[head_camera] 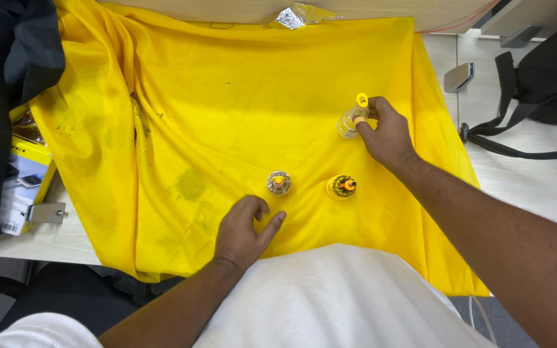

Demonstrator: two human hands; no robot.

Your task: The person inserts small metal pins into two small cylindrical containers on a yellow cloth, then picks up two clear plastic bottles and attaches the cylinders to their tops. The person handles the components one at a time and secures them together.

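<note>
Looking straight down at a bench (46, 241) covered by a wrinkly, stained yellow cloth (227, 103), with the person's two bare hands out over it. The right hand (387, 132) is wrapped around a small clear bottle (351, 122) with a yellow loop on top, fingers closed on it, up toward the far right of the cloth. The left hand (243, 229) rests on the cloth near the front edge, fingers loosely curled and holding nothing, thumb sticking out to the right.

Just beyond the left hand sits a small silvery round piece (278, 183) with an orange centre, close to the fingertips but not touching. Just beside that, to the right, is a yellow round piece (342, 186) with an orange nub, roughly between the two hands.

Off to the sides: a crumpled bit of foil (299, 15) at the far edge of the cloth, a yellow box (24, 174) on the left partly under a dark garment (8, 58), and a black bag (543, 90) with straps on the floor to the right.
</note>
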